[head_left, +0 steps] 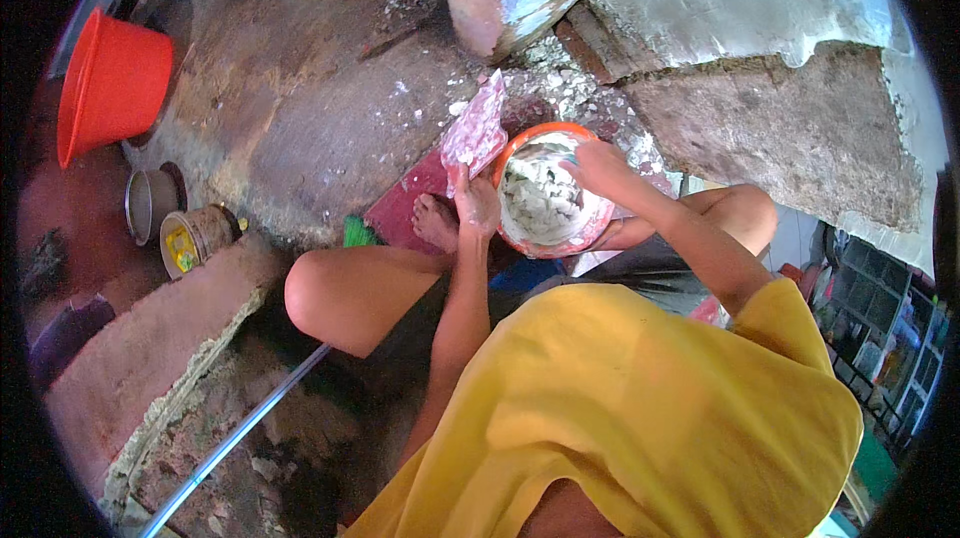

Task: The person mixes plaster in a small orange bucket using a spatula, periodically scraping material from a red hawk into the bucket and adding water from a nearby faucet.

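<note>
An orange-rimmed bucket (598, 226) stands between my legs, its inside coated with lumpy white paste (543, 200) that looks like plaster or putty. My right hand (603, 173) is closed over its far right rim. A greyish flat edge shows in the paste beside those fingers, but what they hold is mostly hidden. Just left of the bucket, my left hand (476, 202) grips the near end of a flat pinkish piece (477, 133) smeared with white paste. That piece points up and away from me, and white residue covers the hand.
A partly plastered wall (740, 13) rises at the far right, with white crumbs (572, 88) at its foot. Leftward are a red tub (118, 88), a metal pot (150, 206) and a small pail (200, 240). A metal pole (240, 436) slants by my left knee, near green bristles (360, 231).
</note>
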